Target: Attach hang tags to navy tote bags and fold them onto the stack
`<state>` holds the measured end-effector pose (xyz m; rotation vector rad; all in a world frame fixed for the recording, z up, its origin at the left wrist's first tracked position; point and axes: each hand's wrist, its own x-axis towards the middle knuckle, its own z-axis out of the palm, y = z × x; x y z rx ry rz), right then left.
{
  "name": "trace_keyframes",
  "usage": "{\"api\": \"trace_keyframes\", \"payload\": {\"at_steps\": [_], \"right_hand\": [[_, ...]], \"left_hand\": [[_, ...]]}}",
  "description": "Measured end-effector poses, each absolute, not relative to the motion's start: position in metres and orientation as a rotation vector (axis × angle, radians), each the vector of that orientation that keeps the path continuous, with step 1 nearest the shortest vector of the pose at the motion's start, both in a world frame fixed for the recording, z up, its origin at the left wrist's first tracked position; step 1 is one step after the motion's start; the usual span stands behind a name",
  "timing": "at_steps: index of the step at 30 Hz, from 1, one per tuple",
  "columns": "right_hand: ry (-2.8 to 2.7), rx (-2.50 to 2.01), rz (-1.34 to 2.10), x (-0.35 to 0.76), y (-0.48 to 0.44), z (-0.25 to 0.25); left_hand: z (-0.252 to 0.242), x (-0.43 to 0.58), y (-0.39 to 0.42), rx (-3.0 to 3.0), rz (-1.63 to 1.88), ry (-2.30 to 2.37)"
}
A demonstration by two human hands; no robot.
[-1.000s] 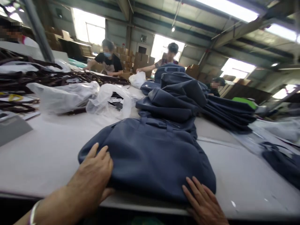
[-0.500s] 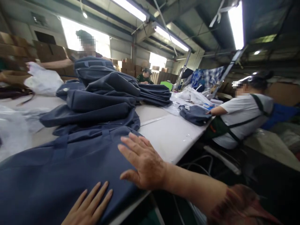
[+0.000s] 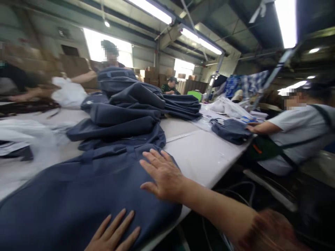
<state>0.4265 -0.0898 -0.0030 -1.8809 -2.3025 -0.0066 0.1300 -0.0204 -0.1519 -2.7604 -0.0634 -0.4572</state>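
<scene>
A large navy fabric bag [image 3: 86, 195] lies flat on the white table in front of me, its strap loops toward the far edge. My left hand [image 3: 115, 232] rests on the bag's near part, fingers spread and nothing held. Over the bag's right end, my right hand [image 3: 164, 176] is open with the palm down and thumb apart; it seems to touch the cloth. Just beyond lies a tall heap of navy bags [image 3: 123, 104], folded and piled on one another.
At the right, a seated co-worker [image 3: 300, 132] has a hand on another navy bag [image 3: 230, 130]. Behind the heap stands a person [image 3: 110, 52] near a white plastic bag [image 3: 69, 92]. Clear plastic [image 3: 34, 139] lies at left. The white table [image 3: 199, 150] has its edge at right.
The view has swung left, so the scene sits further right. My right hand has come down closer to the bag's right end; my left hand stays spread on the cloth.
</scene>
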Motion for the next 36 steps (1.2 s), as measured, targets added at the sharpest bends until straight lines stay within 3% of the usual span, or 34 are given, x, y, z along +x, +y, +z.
{"api": "trace_keyframes", "payload": {"at_steps": [5,10,15,22,28,31,34,36], "right_hand": [[-2.527,-1.79,0.052,0.419,-0.107,-0.082],[-2.615,-1.534,-0.446,0.444,-0.096,-0.143],[-2.584,-1.321,-0.817,0.446,-0.094,-0.138],[-2.675,-1.208,-0.848,0.446,-0.091,-0.131],[-2.684,-1.354,-0.757,0.441,-0.095,-0.132],[-2.727,-1.471,-0.607,0.439,-0.094,-0.132],[-2.756,-1.5,-0.536,0.44,-0.09,-0.131],[-2.745,-1.521,-0.497,0.441,-0.088,-0.13]], "left_hand": [[-0.098,0.124,-0.047,-2.933,-0.294,-0.151],[-0.029,0.047,-0.038,-3.097,-0.214,-0.462],[-0.028,-0.059,-0.006,-3.004,-0.304,-0.701],[-0.078,-0.107,-0.027,-2.997,-0.323,-0.9],[0.018,-0.038,-0.029,-2.974,-0.005,-1.641],[0.046,0.024,-0.008,-3.006,-0.177,-1.409],[0.011,0.055,0.019,-3.059,-0.285,-1.146],[-0.038,0.051,0.038,-2.973,-0.204,-1.246]]}}
